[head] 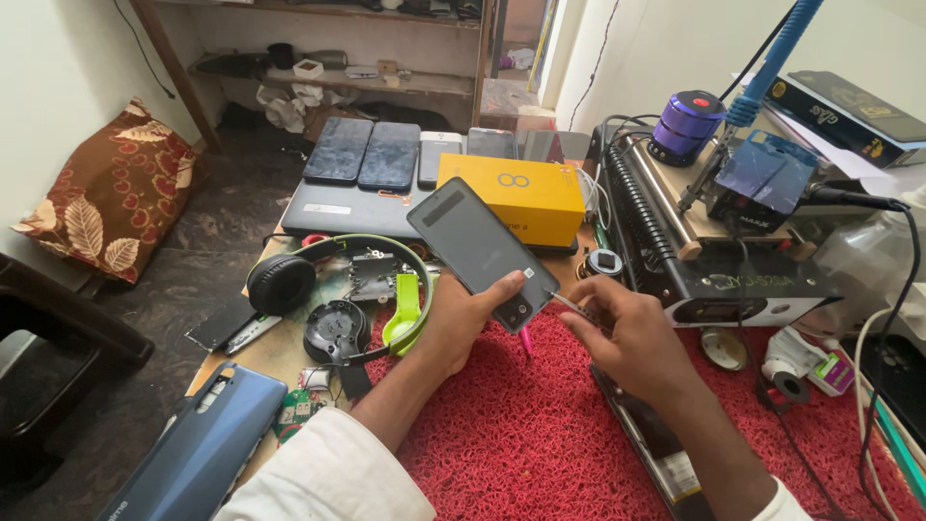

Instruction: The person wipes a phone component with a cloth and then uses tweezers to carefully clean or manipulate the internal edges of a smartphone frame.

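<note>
the left hand (463,314) closes around the lower end of a dark grey smartphone (477,253), back panel up and tilted above the red bristle mat (521,434) on the bench. the phone looks thin, stiff and light, its glossy back likely slippery and easy to crack, so the side edges are the safest hold. to its right, the right hand (632,338) pinches a slim metal tool (569,302), possibly tweezers, with its tip at the phone's lower corner, near a small white piece.
</note>
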